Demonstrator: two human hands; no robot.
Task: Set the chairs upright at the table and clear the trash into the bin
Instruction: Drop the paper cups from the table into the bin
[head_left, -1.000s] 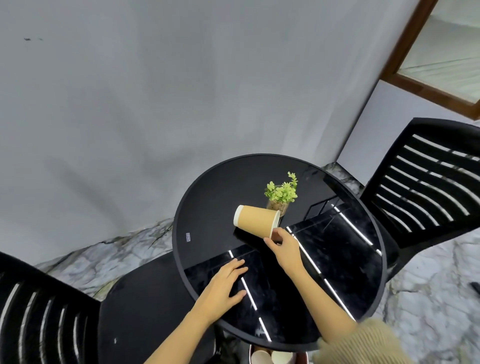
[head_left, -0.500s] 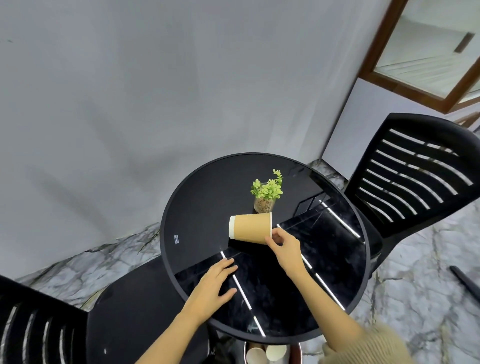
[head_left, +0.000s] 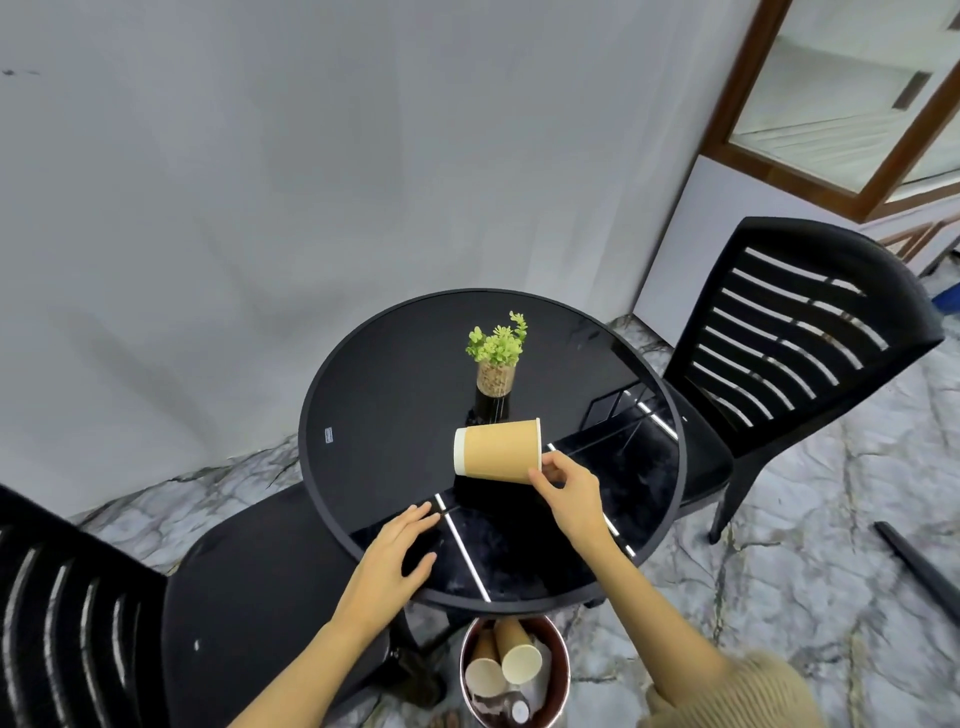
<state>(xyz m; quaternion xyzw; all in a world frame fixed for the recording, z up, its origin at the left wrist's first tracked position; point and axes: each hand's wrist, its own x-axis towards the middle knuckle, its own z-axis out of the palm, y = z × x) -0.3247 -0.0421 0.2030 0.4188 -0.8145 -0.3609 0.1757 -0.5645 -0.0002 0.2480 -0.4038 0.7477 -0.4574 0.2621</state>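
Observation:
A tan paper cup (head_left: 498, 450) is held on its side above the round black glass table (head_left: 395, 374), its white rim facing left. My right hand (head_left: 569, 486) grips the cup at its base end. My left hand (head_left: 397, 558) rests flat on the table's near edge, fingers spread. Below the table's near edge stands a round bin (head_left: 558, 675) with paper cups and other trash inside. One black slatted chair (head_left: 795, 358) stands upright at the right of the table. Another black chair (head_left: 156, 597) stands upright at the left.
A small green plant in a glass pot (head_left: 496, 358) stands on the table behind the cup. A dark bar (head_left: 919, 569) lies on the marble floor at the right. A grey wall backs the table, and a wood-framed window (head_left: 852, 104) is at the upper right.
My right hand has lifted the cup and drawn it nearer, turning it level. The view has tipped downward, so the bin shows more fully. My left hand stays on the table.

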